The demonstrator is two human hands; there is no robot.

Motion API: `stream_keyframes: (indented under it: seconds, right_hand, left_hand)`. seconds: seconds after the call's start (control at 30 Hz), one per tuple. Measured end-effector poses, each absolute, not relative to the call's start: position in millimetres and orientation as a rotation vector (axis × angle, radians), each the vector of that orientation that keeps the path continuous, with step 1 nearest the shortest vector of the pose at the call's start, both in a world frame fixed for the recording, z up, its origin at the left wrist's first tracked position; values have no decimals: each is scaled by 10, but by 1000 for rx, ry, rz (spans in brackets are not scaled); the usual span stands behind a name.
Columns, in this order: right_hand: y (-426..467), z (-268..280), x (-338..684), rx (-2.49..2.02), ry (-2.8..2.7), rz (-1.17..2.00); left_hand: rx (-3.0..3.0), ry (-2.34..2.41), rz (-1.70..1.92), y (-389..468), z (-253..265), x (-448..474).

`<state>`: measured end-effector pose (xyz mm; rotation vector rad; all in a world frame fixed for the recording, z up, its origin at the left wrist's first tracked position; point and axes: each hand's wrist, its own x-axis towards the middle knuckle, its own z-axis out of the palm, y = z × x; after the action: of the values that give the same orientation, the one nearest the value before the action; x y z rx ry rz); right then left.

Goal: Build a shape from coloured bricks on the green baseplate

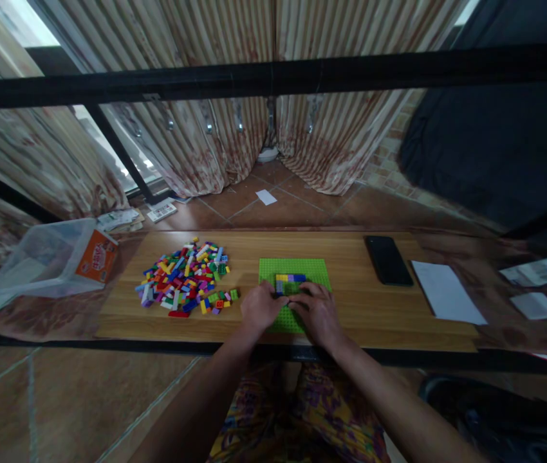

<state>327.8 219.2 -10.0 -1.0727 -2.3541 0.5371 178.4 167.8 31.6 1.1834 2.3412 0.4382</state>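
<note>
A green baseplate (319, 267) lies on the wooden board, with a small structure of yellow, grey, purple and blue toy bricks (291, 278) on it. My left hand (261, 306) rests over the plate's left side, its thumb and fingers closed at the near left corner of the bricks. From the right, my right hand (319, 312) reaches in with bent fingers, and its fingertips meet the left hand's at the near side of the structure. Whatever lies between the fingertips is too small or hidden to name.
A heap of loose coloured bricks (184, 276) is spread left of the plate. On the right are a black phone (388, 260) and a white paper pad (447, 291). A clear plastic bin (56, 257) lies at the far left. A dark rail (273, 78) crosses beyond the wooden board (235, 244).
</note>
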Motion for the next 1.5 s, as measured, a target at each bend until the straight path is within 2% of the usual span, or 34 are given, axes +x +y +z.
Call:
stream_keyframes:
  seconds: [0.17,0.4,0.63,0.83,1.0,1.27,1.5]
  right_hand:
    - [2213,-139,3367,-959,-2223,646]
    - [2252,-74,3597,-1075,-1849,744]
    - [2230,-95,3606,-1143,-1792,838]
    - [2141,-171,3665,-1205,-1839,870]
    - [2087,-136,3598,-1195,-1919,793]
    - [2497,219,2891,-1000,-2250,447]
    - [2818,121,2262,-1269,-2507,260]
  left_hand:
    - [1214,2253,673,1556,282,1724]
    - [1458,2204,977,1053,200,1628]
    - [2005,2241,615,1089,106,2030]
    - [2139,2120,551,1125,-117,2144]
    - [2119,2065,546,1087,-155,2112]
    - [2108,2082,558,1072,-228,2120]
    - [2090,2035,722,1031,-254,2100]
